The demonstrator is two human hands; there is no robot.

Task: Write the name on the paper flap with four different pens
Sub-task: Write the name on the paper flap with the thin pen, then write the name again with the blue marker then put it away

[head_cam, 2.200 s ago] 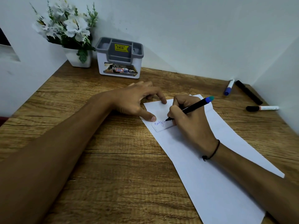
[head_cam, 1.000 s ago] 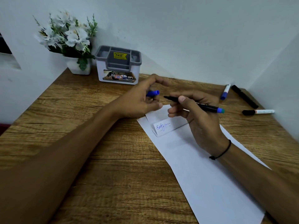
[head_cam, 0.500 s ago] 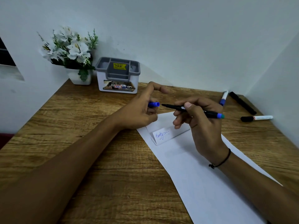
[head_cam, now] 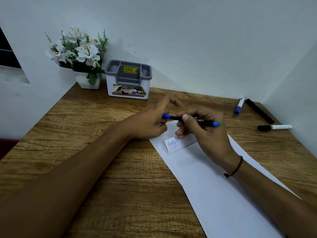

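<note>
A folded white paper flap (head_cam: pixel 178 144) bears blue writing; a black blue-capped pen (head_cam: pixel 204 122) hovers level above; 3 markers (head_cam: pixel 257 110) lie far right.

head camera (wide-angle), looking forward and down, close over desk (head_cam: pixel 106 177)

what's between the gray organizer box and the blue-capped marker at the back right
In the head view, bare wooden desk lies between the gray organizer box and the blue-capped marker. The left hand sits nearer the camera, its raised fingertip just below that line.
</note>
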